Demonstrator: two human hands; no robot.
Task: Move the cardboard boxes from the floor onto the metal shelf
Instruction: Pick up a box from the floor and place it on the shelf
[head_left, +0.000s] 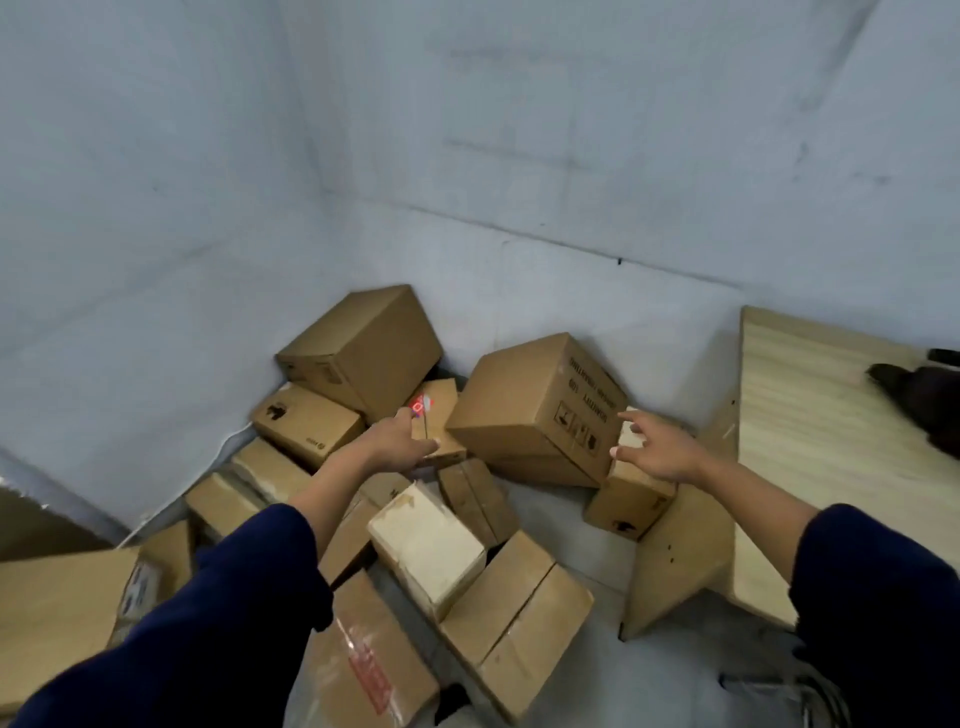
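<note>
Since both hands are reaching at the big printed box in the middle of the frame, that looks like the one about to get lifted. It sits tilted on the heap of cardboard boxes that fills the floor corner from centre to lower left, leaning on a smaller box at its right. No metal shelf shows anywhere, so it must be out of frame.

Left hand has its fingers loosely curled just off the box's left edge, holding nothing as far as I can see. Right hand is spread wide open near the right corner, not touching yet.

I'd get one palm on each side and low, since the box is tipped and could slide off its neighbours once it's lifted.

Writing: the printed side is upside down from here, some text lines plus handling symbols, too blurry to read. A small red sticker sits above the left hand, and a red label on the bottom box, unreadable too. A pale wooden desk stands at right.
</note>
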